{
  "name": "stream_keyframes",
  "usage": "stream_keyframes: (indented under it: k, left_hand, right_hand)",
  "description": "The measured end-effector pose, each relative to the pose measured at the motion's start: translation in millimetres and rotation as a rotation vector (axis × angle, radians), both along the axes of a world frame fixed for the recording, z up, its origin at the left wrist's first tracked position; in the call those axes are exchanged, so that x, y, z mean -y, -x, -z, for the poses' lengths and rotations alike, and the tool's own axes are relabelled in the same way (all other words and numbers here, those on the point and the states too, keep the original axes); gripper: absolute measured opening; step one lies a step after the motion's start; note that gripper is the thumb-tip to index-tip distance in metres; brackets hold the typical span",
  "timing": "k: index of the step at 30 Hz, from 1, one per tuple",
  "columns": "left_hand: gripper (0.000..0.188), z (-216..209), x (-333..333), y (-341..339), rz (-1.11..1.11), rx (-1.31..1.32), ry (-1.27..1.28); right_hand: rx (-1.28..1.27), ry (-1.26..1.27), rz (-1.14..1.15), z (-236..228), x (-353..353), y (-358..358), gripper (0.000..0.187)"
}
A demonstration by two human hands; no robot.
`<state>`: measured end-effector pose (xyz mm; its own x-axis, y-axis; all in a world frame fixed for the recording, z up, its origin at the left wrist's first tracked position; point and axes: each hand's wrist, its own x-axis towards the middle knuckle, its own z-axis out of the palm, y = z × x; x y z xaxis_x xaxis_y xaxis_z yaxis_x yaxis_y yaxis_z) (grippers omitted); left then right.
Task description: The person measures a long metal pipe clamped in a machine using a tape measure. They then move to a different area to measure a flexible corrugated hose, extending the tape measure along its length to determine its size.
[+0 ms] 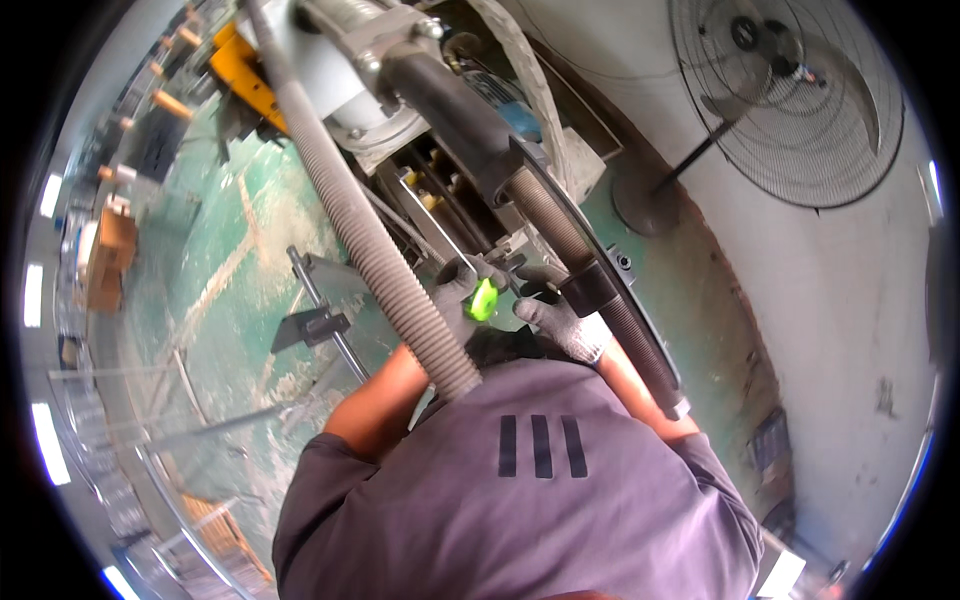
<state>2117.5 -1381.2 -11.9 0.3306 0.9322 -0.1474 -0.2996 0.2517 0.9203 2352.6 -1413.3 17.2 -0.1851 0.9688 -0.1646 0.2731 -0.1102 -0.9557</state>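
Wearing a pale grey work glove, my left hand (459, 294) is closed around a bright green piece (483, 299). From the same grip a thin silvery rod (436, 222) slants up and away, with a short bend at its far end. Whether rod and green piece are one tool is unclear. My right hand (566, 323), also gloved, is just to the right with its fingers curled at a small dark part that I cannot make out. Both hands work close to my body, at the near side of a machine (440, 185) with dark slots and yellowish bits inside.
A grey ribbed hose (350, 215) crosses left of my hands, and a black tube (455, 115) with a ribbed brown sleeve (640, 350) passes on the right. A standing fan (770, 90) is by the wall. Metal bars (322, 318) and cardboard boxes (112, 258) lie left.
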Motion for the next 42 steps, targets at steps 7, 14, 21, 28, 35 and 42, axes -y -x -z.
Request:
stream_keyframes:
  k: [7,14,21,28,35,42]
  left_hand:
    - [0.029,-8.1,-18.7,-25.1,0.086,0.428,0.218]
    - [0.029,-26.6,4.8,-47.6,0.037,0.165,-0.025]
    - [0.019,-24.1,17.2,-38.3,0.100,0.168,-0.093]
    - [0.031,-39.9,-0.4,-33.5,0.237,0.049,-0.332]
    - [0.034,-34.4,-26.8,-24.8,0.449,0.100,-0.413]
    - [0.026,-44.4,-41.3,-4.3,0.326,-0.384,-1.223]
  right_hand:
    - [-0.217,-0.057,0.196,19.8,-2.9,36.1,0.067]
    - [-0.356,0.029,0.247,-30.0,11.4,19.5,0.048]
    - [-0.415,0.210,0.211,-25.2,49.9,-16.7,0.033]
    - [-0.322,0.104,0.284,-42.2,80.6,-46.7,0.029]
    - [-0.131,0.180,0.459,-67.7,98.1,-3.5,0.023]
    - [0.086,0.296,0.612,-127.0,115.0,33.6,0.031]
